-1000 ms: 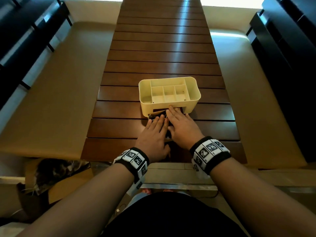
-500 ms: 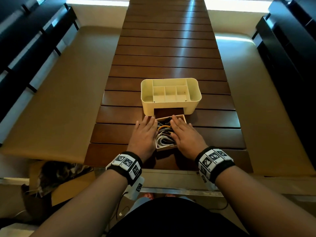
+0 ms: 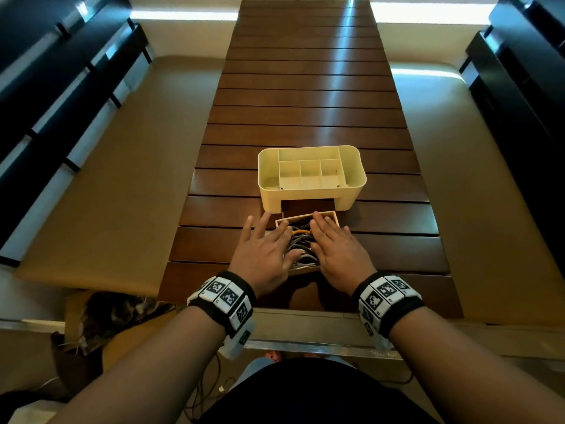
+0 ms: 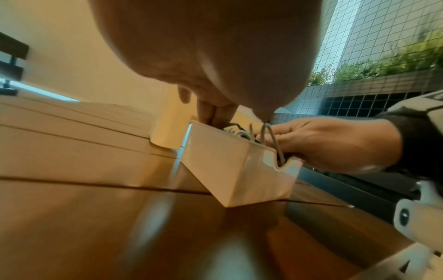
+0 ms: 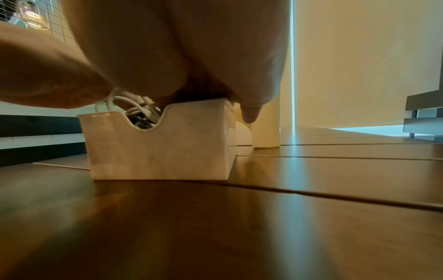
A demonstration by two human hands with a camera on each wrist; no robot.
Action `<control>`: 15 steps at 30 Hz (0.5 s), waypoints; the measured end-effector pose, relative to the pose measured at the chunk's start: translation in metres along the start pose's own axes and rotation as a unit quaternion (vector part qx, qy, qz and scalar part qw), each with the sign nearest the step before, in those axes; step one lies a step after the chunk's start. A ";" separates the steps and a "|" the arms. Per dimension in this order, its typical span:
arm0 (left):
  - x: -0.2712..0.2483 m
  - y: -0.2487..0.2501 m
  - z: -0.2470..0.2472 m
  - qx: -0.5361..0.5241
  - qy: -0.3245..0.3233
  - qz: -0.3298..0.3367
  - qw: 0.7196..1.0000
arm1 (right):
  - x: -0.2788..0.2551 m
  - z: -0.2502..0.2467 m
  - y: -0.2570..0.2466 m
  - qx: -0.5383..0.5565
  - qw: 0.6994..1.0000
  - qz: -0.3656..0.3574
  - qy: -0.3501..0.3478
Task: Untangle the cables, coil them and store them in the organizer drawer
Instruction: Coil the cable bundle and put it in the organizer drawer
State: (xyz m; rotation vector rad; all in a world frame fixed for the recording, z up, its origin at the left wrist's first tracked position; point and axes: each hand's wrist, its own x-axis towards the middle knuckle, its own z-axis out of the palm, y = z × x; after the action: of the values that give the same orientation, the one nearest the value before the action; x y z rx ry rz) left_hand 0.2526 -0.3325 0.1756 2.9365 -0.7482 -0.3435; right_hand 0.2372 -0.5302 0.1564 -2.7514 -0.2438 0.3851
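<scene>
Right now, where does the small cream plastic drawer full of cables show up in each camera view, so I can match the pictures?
Head: the small cream plastic drawer sits low centre, between both hands, in front of the organizer.
Left wrist: the drawer is centre, corner toward the camera.
Right wrist: the drawer is left of centre, front face on.
Shared landmark: the U-shaped finger notch in its front wall, also at, hidden in the head view.

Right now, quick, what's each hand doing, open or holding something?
Left hand: open, fingers straight, resting over the cables in the pulled-out drawer.
Right hand: open, fingers straight, laid flat over the drawer's right side.
</scene>
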 end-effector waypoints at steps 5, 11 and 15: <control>-0.018 0.014 0.015 -0.017 0.112 0.063 0.992 | -0.001 0.002 -0.005 -0.010 1.000 0.026 0.002; -0.011 0.024 0.031 -0.042 0.060 0.019 0.997 | -0.002 0.009 -0.014 -0.016 0.998 0.055 0.021; 0.004 0.012 0.031 -0.144 0.123 -0.007 0.982 | -0.002 0.007 -0.012 0.019 0.999 0.036 0.026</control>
State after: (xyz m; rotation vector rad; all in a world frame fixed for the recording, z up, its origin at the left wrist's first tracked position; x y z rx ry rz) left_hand 0.2434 -0.3459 0.1464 2.6470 -0.5901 -0.0771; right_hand 0.2320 -0.5175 0.1544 -2.7351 -0.1227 0.3341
